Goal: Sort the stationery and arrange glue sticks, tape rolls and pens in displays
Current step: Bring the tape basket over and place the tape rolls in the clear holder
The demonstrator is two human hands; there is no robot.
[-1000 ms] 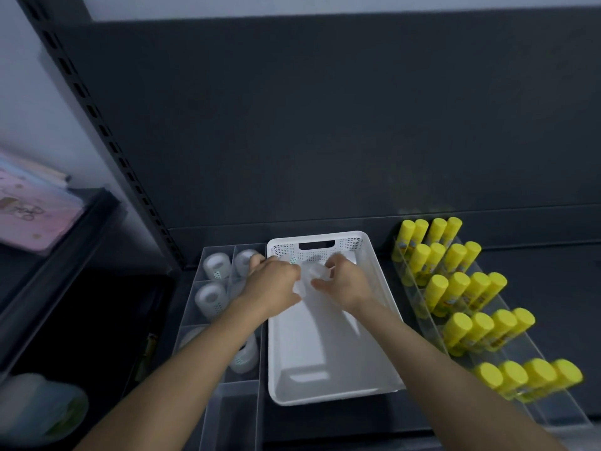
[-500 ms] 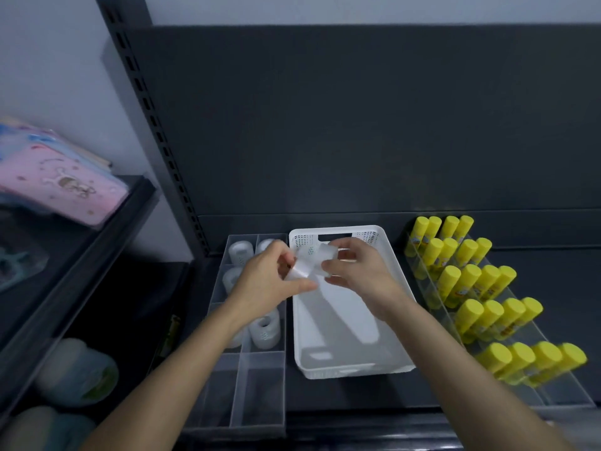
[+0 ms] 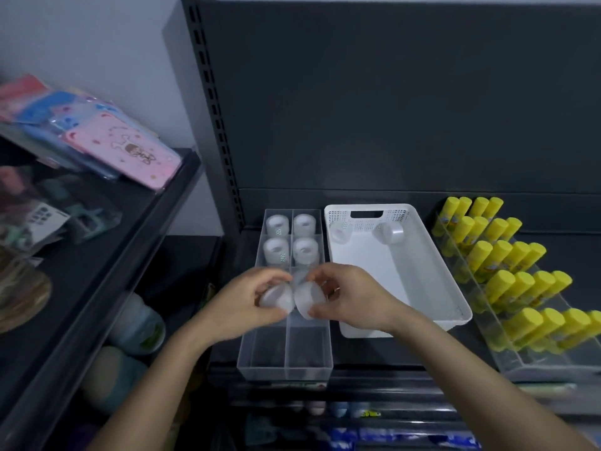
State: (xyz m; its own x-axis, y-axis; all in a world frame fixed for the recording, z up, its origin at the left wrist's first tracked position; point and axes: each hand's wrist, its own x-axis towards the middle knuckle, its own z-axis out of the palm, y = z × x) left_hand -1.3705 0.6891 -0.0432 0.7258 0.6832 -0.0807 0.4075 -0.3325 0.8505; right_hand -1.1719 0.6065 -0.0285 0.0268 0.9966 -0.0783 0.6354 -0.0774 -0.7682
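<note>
My left hand grips a clear tape roll, and my right hand grips another tape roll. Both rolls are held side by side above the middle cells of a clear divided organizer. Several tape rolls stand upright in its far cells. In the white basket to the right, two loose tape rolls lie near the far wall. Yellow glue sticks fill a tiered clear display on the right.
A dark shelf on the left carries pink and blue packaged items. Packaged goods sit on lower shelves below and at the left. The grey back panel rises behind everything.
Both hands lifted tape rolls out of the white basket and carried them left and toward me, over the clear organizer. The view has shifted right and pulled back.
</note>
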